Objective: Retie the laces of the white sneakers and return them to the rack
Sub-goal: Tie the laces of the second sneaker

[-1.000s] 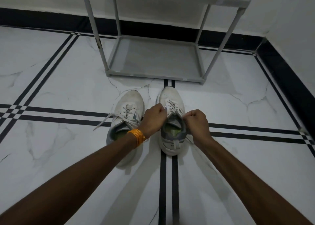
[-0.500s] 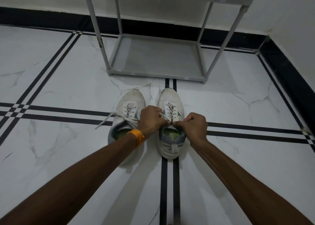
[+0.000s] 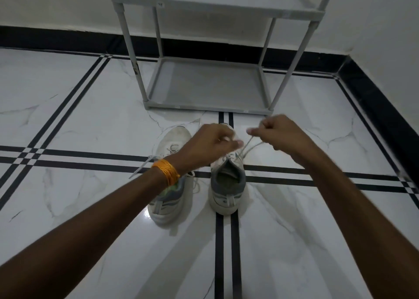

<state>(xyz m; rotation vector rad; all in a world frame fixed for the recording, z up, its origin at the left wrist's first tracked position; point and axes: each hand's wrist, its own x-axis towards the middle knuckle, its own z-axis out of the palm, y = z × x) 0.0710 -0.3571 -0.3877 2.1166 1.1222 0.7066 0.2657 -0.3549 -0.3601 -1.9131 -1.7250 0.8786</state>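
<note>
Two bare forearms enter from the bottom edge, no sleeves in view on either. Left hand (image 3: 209, 145): bare, no rings that can be made out. Left wrist carries a stack of thin orange-gold bangles (image 3: 166, 171), shiny, set close together, banding the wrist just behind the hand. A scrap of green shows at the bangles' lower edge; cannot tell what it is. Right hand (image 3: 280, 133): bare, wrist unadorned. Fingernails pale, short; detail slightly blurred.
</note>
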